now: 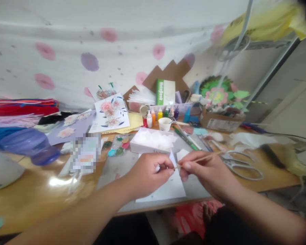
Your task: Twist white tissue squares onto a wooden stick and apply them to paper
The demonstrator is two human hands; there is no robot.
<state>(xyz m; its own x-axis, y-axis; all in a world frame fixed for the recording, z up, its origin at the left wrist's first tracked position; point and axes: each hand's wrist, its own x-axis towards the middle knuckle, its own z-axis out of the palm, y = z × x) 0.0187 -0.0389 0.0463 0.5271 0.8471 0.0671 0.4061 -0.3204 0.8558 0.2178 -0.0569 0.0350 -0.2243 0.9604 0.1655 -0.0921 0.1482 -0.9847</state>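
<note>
My right hand [206, 170] pinches a thin wooden stick [206, 157] between thumb and fingers. The stick slants up to the right, and its lower end reaches the fingertips of my left hand [153, 173]. Those left fingers are closed in a pinch. A small white bit shows at the curled fingers, too blurred and covered to name. Beneath both hands lies a sheet of white paper [165, 192] on a grey mat [112, 177]. Just beyond the left hand sits a white box [153, 147] filled with white fluffy material.
Scissors [244, 166] lie right of my right hand. Small paint bottles [160, 115] and a white cup [165, 124] stand behind the white box. A paint palette [117, 146], a purple bowl [25, 141] and flower-printed paper [112, 112] are leftward. A cardboard box [220, 120] stands back right.
</note>
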